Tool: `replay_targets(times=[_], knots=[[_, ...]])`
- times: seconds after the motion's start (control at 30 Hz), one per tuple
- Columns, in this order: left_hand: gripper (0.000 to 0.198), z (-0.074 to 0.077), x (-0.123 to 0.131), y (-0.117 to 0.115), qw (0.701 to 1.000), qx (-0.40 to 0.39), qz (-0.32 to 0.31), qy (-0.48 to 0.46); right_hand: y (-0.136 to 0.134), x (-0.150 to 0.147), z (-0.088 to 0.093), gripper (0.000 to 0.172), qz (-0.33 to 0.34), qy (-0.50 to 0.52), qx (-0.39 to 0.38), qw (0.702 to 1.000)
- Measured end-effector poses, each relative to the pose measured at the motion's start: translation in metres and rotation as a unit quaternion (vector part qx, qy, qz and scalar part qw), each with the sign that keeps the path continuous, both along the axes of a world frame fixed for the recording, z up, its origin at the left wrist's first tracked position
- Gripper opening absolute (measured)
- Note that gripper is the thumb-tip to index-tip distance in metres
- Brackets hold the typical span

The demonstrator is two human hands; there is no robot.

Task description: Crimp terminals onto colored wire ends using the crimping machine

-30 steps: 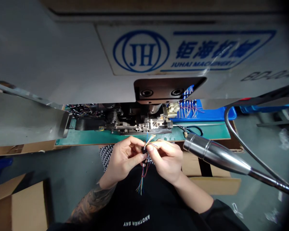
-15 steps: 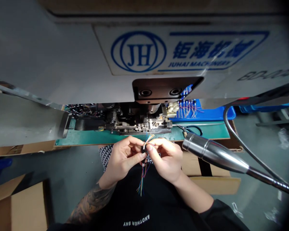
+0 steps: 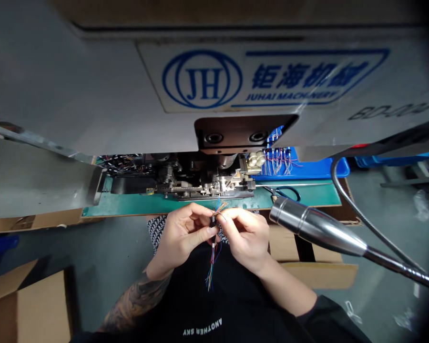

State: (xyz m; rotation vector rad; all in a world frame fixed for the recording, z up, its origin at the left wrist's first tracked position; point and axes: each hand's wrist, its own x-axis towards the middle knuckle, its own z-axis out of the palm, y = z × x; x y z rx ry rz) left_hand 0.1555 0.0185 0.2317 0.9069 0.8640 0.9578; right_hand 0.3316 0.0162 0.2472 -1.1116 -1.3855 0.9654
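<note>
A short black cable (image 3: 213, 237) with thin coloured wires fanning out at both ends hangs upright between my hands. My left hand (image 3: 186, 234) pinches its black sleeve between thumb and fingers. The fingertips of my right hand (image 3: 245, 237) are closed on the coloured wires (image 3: 220, 207) at the upper end. Below, the lower wires (image 3: 209, 274) dangle over the black shirt. Just beyond the hands stands the metal crimping mechanism (image 3: 221, 183) of the machine, close to the tips of the upper wires.
The machine housing (image 3: 93, 85) spans the top of the view. Behind the green table (image 3: 128, 204) lies a blue tray (image 3: 314, 169) with wired cables. Scissors (image 3: 289, 193) rest on the table. A metal lamp (image 3: 318, 227) reaches in from the right. Cardboard boxes (image 3: 43, 305) stand on the floor.
My right hand has shifted slightly left, and the upper wires are now more spread and bent at its fingertips. My left hand keeps its hold almost unmoved.
</note>
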Motion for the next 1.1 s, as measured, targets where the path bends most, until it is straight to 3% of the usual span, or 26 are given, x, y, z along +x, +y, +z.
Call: replay_targets(times=[0.2, 0.57, 0.77, 1.1], knots=[[0.021, -0.0016, -0.0023, 0.0002, 1.000, 0.001, 0.016, 0.025, -0.0040, 0.0001, -0.0044, 0.006, 0.000, 0.025, -0.014, 1.000], [0.018, -0.0011, -0.0021, -0.0009, 1.000, -0.002, 0.022, 0.019, -0.0028, 0.0019, -0.0062, 0.013, -0.009, -0.004, 0.010, 1.000], [0.020, -0.0016, -0.0014, -0.0006, 1.000, -0.005, 0.010, 0.016, 0.0009, 0.0044, -0.0038, 0.020, -0.010, -0.043, 0.077, 0.996], [0.020, 0.0009, -0.0028, -0.0009, 1.000, -0.009, -0.005, 0.019, 0.0032, 0.0098, -0.0038, 0.014, -0.008, -0.054, 0.076, 0.996]])
